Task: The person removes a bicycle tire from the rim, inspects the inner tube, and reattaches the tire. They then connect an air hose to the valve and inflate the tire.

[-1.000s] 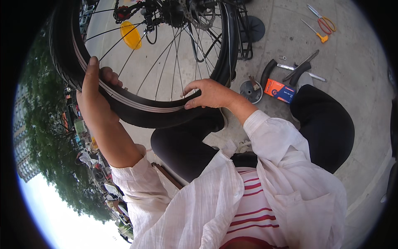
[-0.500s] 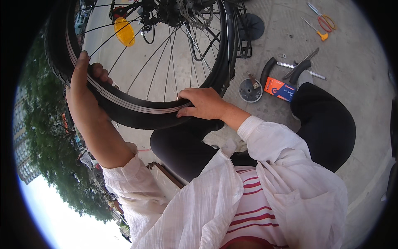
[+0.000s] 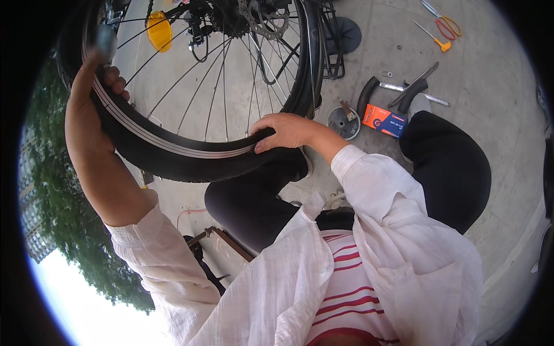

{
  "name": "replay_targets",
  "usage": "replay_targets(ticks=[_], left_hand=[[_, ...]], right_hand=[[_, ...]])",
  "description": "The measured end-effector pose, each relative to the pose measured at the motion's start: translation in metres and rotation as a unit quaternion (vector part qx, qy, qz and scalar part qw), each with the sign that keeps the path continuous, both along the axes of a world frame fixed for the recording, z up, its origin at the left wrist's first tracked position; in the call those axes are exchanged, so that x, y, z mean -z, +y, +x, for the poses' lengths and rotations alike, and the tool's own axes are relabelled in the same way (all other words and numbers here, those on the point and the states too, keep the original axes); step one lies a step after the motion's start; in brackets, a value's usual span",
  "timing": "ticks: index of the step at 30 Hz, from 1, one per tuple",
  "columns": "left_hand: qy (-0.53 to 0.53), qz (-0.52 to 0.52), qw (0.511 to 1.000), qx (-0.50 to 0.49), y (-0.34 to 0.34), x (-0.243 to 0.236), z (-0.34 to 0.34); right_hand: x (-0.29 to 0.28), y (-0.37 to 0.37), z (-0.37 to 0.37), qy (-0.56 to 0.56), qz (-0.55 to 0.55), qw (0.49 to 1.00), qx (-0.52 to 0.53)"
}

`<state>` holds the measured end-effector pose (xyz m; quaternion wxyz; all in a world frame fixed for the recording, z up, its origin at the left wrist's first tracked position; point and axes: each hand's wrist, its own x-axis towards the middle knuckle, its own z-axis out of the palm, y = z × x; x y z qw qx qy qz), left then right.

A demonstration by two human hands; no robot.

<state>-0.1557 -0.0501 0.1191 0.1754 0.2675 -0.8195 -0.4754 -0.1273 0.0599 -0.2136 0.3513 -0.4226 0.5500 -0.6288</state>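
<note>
Head view: left hand [image 3: 82,91] and right hand [image 3: 284,130] curl part-closed, gripping a black, silver-striped wheel [image 3: 173,164].

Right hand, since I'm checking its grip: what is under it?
The striped wheel rim runs in beneath the right hand; the stretch it covers cannot be seen.

I have my left hand [image 3: 85,98] far forward, thumb [image 3: 89,68] straight, fingers [image 3: 118,84] curled; my right hand [image 3: 283,130] clasps, its forearm [image 3: 330,142] slanting inward.
</note>
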Motion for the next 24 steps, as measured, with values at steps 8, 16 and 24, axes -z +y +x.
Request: replay_targets(ticks=[8,16,24], left_hand=[[-0.059,-0.066,0.996,0.010,-0.010,-0.021,-0.027],[-0.097,-0.075,0.992,0.029,-0.006,-0.037,-0.054],[-0.137,-0.065,0.985,0.087,-0.010,-0.052,-0.077]], right_hand=[[-0.029,0.000,0.029,0.118,0.018,0.987,0.110],[-0.024,0.010,0.017,-0.023,-0.139,0.978,0.153],[-0.016,-0.003,0.013,-0.027,-0.138,0.982,0.130]])
